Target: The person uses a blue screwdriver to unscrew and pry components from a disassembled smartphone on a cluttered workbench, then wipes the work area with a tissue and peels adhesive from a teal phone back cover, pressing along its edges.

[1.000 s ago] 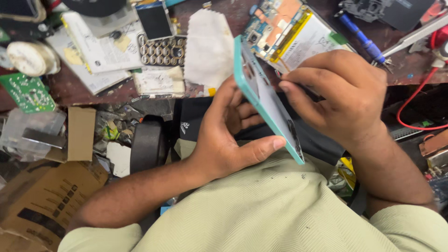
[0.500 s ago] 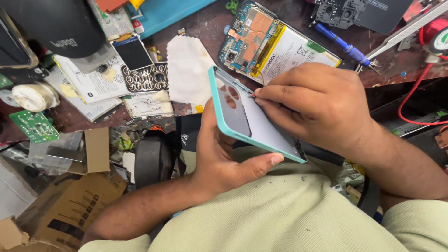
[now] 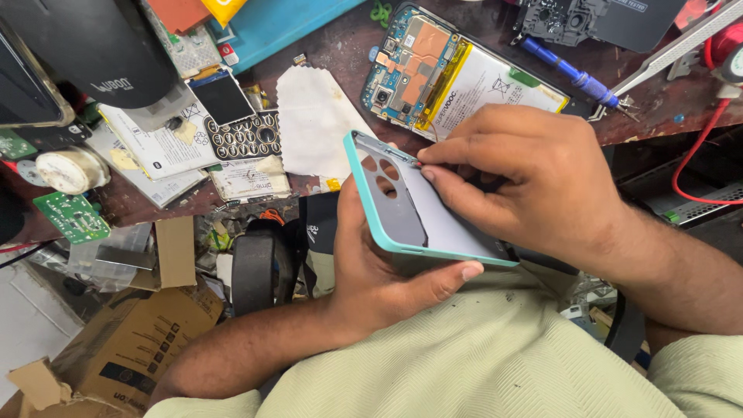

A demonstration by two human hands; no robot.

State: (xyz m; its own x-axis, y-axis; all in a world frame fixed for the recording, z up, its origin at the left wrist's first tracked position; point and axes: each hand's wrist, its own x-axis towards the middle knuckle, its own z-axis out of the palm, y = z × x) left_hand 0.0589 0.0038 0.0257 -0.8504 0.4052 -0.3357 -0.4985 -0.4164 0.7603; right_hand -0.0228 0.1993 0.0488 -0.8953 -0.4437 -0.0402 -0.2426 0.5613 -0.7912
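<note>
Since half a second ago the teal phone back cover (image 3: 410,205) tilts flatter, inner side up. Left hand (image 3: 379,271) cradles it from beneath — thumb along the near edge; right hand (image 3: 526,190) pinches its far rim, near the opened phone (image 3: 457,77).

2 hands (image 3: 371,271), 1 teal back cover (image 3: 410,209), 1 opened phone (image 3: 457,77)

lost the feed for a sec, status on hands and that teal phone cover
Left hand cradles teal back cover from below. Right hand fingertips pinch at its top inner edge. Opened phone lies apart on bench. Nothing blocking.
</note>
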